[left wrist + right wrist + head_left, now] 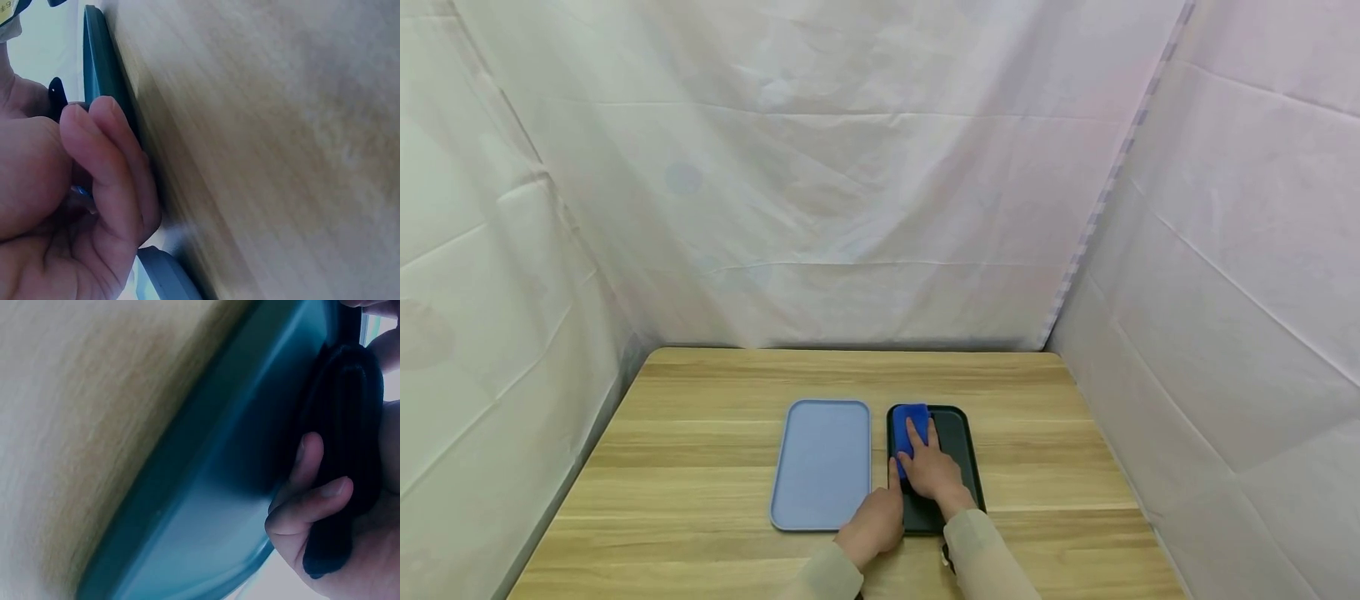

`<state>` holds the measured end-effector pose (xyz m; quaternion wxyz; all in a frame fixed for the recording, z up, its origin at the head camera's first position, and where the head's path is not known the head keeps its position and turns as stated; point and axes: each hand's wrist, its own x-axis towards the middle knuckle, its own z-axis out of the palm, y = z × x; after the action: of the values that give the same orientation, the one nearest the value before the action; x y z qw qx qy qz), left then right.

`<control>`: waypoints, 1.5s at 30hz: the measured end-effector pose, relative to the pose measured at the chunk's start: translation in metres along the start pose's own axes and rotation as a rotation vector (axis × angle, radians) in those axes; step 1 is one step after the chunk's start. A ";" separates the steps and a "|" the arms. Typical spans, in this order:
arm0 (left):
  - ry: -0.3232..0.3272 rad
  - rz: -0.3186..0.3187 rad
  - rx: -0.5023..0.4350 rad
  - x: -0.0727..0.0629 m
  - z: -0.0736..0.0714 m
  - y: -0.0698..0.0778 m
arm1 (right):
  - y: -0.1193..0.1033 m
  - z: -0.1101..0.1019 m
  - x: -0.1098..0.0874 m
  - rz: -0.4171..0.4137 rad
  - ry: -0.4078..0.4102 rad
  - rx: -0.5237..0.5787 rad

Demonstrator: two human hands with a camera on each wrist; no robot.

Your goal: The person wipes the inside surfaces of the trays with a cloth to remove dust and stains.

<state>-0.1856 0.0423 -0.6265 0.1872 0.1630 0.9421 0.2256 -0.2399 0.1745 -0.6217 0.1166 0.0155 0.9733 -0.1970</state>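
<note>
A dark tray [961, 442] lies on the wooden table [700, 433], with a folded blue cloth [913, 419] on its far left part. My right hand [929, 463] lies over the cloth and presses it onto the tray. In the right wrist view its fingers [310, 509] curl round the cloth [345, 419], which looks dark there, against the tray's floor [231, 481]. My left hand [877, 522] holds the tray's near left edge, thumb along the rim. The left wrist view shows its curled fingers [103, 181] against the dark rim [100, 69].
A light blue tray [822, 463] lies just left of the dark one, its corner [164, 275] close to my left hand. White sheets hang at the back and on both sides of the table.
</note>
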 end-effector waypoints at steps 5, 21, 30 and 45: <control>0.000 0.003 -0.001 0.001 0.000 0.002 | 0.001 -0.001 -0.002 0.002 -0.001 0.003; -0.019 -0.018 0.008 0.004 0.003 0.001 | 0.006 0.005 -0.009 -0.011 -0.009 -0.009; -0.037 -0.029 -0.017 0.001 0.001 0.001 | 0.004 0.007 -0.017 -0.014 -0.017 -0.005; -0.016 -0.002 -0.027 0.001 -0.002 0.001 | -0.003 0.007 -0.027 -0.003 0.024 -0.060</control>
<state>-0.1867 0.0429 -0.6245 0.1971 0.1614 0.9375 0.2370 -0.2128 0.1698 -0.6205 0.1049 0.0130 0.9801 -0.1679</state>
